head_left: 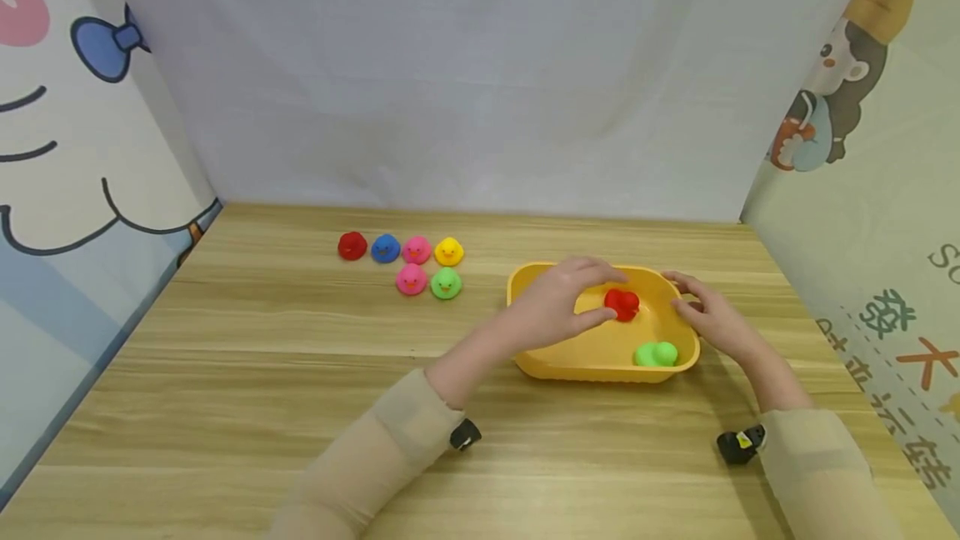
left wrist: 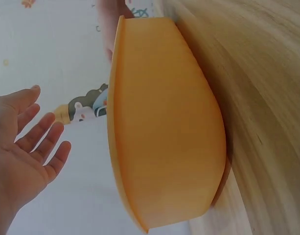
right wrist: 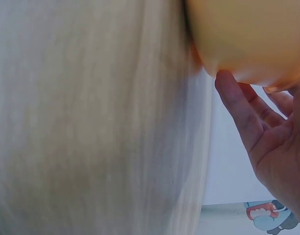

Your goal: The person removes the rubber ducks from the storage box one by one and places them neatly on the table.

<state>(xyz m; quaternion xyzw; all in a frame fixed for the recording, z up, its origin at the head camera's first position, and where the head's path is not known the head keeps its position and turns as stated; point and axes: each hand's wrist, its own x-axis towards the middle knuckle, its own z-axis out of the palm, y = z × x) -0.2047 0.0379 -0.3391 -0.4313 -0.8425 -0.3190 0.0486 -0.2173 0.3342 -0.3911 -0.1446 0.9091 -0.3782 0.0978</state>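
Note:
A yellow plastic basin (head_left: 592, 372) stands on the table, with a red rubber duck (head_left: 622, 304) and a light green rubber duck (head_left: 657, 354) inside. My left hand (head_left: 562, 302) hovers over its left part, thumb and fingers apart beside the red duck. The left wrist view shows that hand (left wrist: 25, 142) holding nothing, its fingers loosely bent above the basin (left wrist: 164, 122). At the right end, my right hand (head_left: 712, 319) grips the rim, thumb over the edge. Its fingers press the outer wall of the basin (right wrist: 252, 39) in the right wrist view.
Left of the basin, a row holds a dark red duck (head_left: 352, 246), a blue duck (head_left: 386, 248), a pink duck (head_left: 416, 250) and a yellow duck (head_left: 449, 252). Nearer lie another pink duck (head_left: 411, 279) and a green duck (head_left: 446, 282). A white curtain (head_left: 465, 90) hangs behind.

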